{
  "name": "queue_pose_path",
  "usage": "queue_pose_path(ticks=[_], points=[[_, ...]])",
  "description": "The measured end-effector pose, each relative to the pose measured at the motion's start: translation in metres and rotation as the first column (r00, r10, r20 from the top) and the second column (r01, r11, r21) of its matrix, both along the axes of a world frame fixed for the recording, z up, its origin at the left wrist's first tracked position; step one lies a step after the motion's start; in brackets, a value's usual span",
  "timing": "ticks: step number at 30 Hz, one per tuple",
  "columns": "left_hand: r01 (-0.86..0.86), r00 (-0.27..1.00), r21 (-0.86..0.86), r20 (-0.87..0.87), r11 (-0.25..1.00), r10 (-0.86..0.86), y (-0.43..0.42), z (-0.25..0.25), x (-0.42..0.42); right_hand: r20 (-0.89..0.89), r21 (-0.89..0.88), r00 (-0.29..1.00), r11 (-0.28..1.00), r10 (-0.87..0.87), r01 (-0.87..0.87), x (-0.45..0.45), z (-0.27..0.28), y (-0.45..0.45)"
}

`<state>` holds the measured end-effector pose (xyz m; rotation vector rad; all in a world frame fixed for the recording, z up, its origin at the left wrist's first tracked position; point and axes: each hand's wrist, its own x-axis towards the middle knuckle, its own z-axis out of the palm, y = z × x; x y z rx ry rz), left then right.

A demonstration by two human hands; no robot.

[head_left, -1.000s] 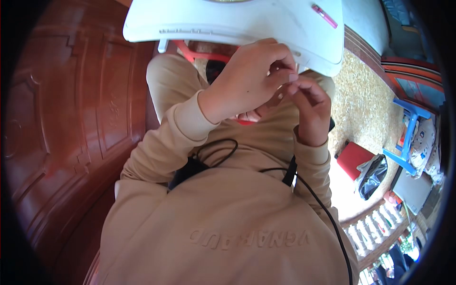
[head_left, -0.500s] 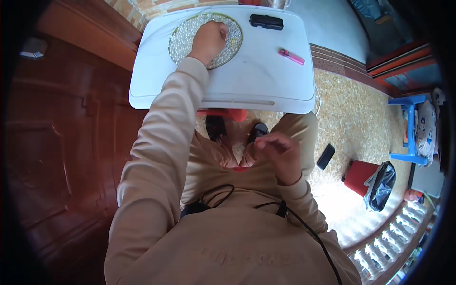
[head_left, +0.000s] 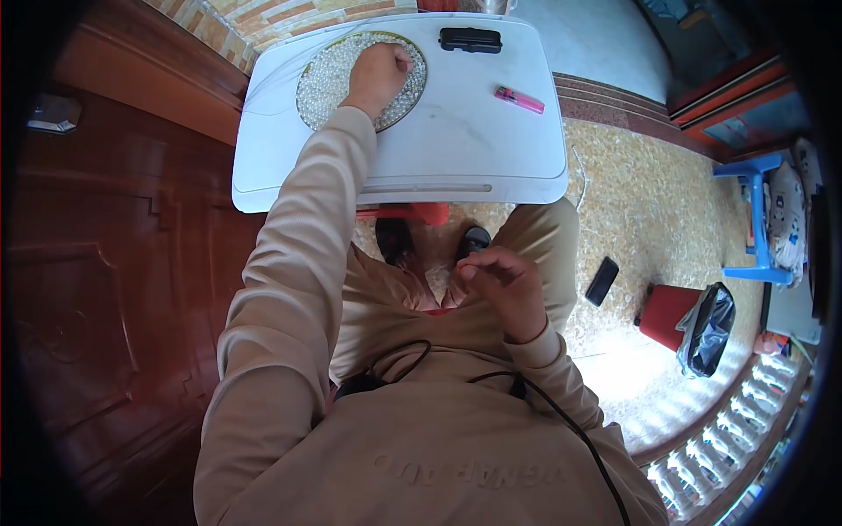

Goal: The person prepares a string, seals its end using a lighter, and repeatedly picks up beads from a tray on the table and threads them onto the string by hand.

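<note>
My left hand (head_left: pixel 381 80) is over a round tray of pearly white beads (head_left: pixel 329 83) on a small white table (head_left: pixel 465 145). Its fingers are curled closed at the beads, and the fingertips are hidden from above. My right hand (head_left: pixel 513 289) is raised above my lap, thumb and fingertips drawn together in a pinch. Whatever it may hold is too small to make out. A black case (head_left: pixel 470 40) and a pink lighter-like stick (head_left: pixel 519 99) lie on the table to the right of the tray.
A dark cable (head_left: pixel 574 421) runs across my sweatshirt. On the floor to the right are a black phone (head_left: pixel 602 280) and a red bin (head_left: pixel 662 317) with a black liner. Beyond stands a blue stool (head_left: pixel 756 219). A brown wooden door (head_left: pixel 114 289) closes off the left side.
The view has shifted slightly, so the table and its items sit a little further left. My left hand stays at the beads; my right hand keeps its pinch, slightly further left.
</note>
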<state>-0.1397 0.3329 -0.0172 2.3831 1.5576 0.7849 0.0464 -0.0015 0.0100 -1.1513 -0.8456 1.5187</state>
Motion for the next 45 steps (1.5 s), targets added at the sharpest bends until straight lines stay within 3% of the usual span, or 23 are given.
queue_pose_path(ticks=[4,9,11,12,14,17,24,29,34,45], points=[[-0.06,0.931,-0.056,0.356,0.997,0.077,-0.015,0.016,-0.007,0.01,0.021,1.0,1.0,0.011,-0.011,-0.004,0.006,0.0],[-0.032,0.851,-0.224,0.505,0.974,0.145,-0.062,0.049,-0.021,-0.021,0.035,1.0,0.999,0.011,-0.01,-0.004,0.004,0.001],[0.114,0.684,-0.357,0.705,0.927,0.187,-0.105,0.064,-0.024,-0.01,0.042,1.0,0.999,0.007,-0.006,-0.005,0.005,0.004],[0.113,0.682,-0.37,0.704,0.922,0.199,-0.126,0.069,-0.023,0.002,0.052,1.0,0.999,-0.001,0.001,-0.005,0.006,0.006],[0.127,0.519,-0.42,0.8,0.899,0.3,-0.168,0.071,-0.018,0.029,0.055,0.999,0.998,-0.014,0.013,-0.005,0.009,0.006],[0.163,0.455,-0.518,0.794,0.839,0.402,-0.218,0.063,-0.017,0.021,0.003,1.0,1.0,0.005,-0.005,-0.005,0.017,0.009],[0.309,0.257,-0.488,0.869,0.816,0.422,-0.285,0.046,0.0,0.084,-0.006,0.993,0.996,0.087,-0.087,-0.005,0.02,0.014],[0.32,0.372,-0.391,0.889,0.863,0.265,-0.296,0.038,0.004,0.058,0.03,0.997,0.998,0.054,-0.056,-0.009,0.02,0.013],[0.333,0.364,-0.36,0.902,0.872,0.233,-0.3,0.043,0.008,0.063,0.008,0.992,0.994,0.108,-0.109,-0.003,0.019,0.01],[0.437,0.291,-0.466,0.883,0.769,0.369,-0.301,0.062,0.009,0.106,0.01,0.989,0.995,0.098,-0.1,-0.006,0.022,0.008]])
